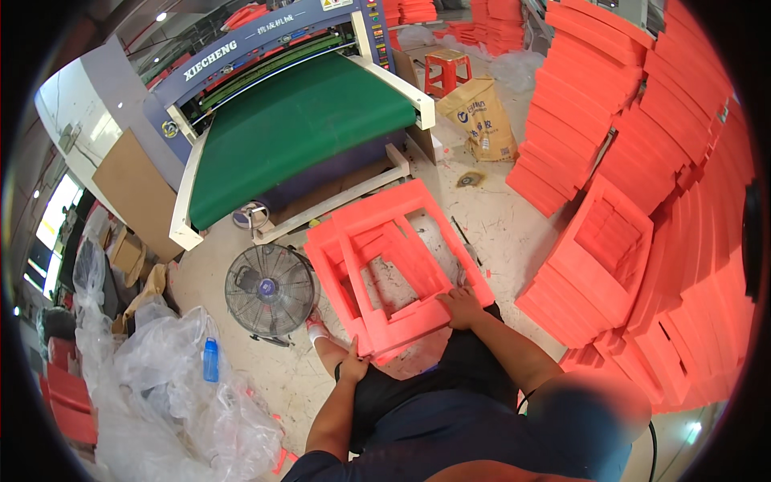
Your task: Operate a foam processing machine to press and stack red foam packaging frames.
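In front of my body is a coral-red foam frame (409, 325) with rectangular openings and a crossbar; the floor shows through it. Other foam of the same colour shows at its far end, and I cannot tell whether that is a separate piece. My left hand (353, 367) grips the near left corner, thumb up along the side. On the near right part, my right hand (461, 308) is closed over the rim, its fingertips partly hidden.
Ahead stands a machine with a green conveyor belt (305, 128). A black floor fan (269, 291) is left of the frame. Clear plastic sheeting (177, 377) and a blue bottle (210, 360) lie left. Tall foam stacks (578, 88) rise right, near a paper sack (482, 120) and red stool (447, 71).
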A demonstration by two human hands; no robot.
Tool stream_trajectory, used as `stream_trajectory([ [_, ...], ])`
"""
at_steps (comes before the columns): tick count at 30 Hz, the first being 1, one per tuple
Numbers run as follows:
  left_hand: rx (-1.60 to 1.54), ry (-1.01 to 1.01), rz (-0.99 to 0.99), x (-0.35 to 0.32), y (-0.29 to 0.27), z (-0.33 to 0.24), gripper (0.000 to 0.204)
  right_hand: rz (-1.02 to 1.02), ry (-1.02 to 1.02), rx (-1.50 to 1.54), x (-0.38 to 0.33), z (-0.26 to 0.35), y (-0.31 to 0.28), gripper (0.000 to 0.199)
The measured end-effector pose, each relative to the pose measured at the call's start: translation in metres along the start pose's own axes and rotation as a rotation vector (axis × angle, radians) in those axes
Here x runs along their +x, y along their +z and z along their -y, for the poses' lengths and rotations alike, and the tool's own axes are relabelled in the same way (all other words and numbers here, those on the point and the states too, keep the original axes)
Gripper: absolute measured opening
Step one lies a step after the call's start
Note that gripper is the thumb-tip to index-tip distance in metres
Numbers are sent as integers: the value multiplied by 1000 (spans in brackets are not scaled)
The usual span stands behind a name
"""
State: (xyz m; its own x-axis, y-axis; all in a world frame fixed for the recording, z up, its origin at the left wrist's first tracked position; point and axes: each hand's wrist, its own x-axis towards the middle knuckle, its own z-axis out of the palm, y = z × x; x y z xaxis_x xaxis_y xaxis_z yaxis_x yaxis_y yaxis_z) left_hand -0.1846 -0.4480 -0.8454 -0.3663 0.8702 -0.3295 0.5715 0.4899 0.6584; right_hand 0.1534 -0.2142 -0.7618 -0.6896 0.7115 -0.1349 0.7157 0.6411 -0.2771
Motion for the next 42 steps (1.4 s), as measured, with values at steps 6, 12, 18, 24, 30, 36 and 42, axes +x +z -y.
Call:
stream_trajectory([
  [6,10,-23,12,0,0,-1,95,14,3,5,-1,1,-2,86],
  [12,-41,36,-15,5,4,13,94,16,0,21,1,3,-5,87],
  [18,7,6,-6,6,4,10,95,36,13,9,1,3,-4,87],
  [24,-15,64,-23,8,7,19,95,44,9,-11,2,5,-7,86],
  [30,9,17,2,4,6,12,93,25,4,-15,0,1,1,86],
  [36,18,14,-7,2,7,14,92,36,1,-28,0,4,-3,86],
  [42,10,29,-32,7,4,6,89,80,36,-21,1,8,-15,85],
])
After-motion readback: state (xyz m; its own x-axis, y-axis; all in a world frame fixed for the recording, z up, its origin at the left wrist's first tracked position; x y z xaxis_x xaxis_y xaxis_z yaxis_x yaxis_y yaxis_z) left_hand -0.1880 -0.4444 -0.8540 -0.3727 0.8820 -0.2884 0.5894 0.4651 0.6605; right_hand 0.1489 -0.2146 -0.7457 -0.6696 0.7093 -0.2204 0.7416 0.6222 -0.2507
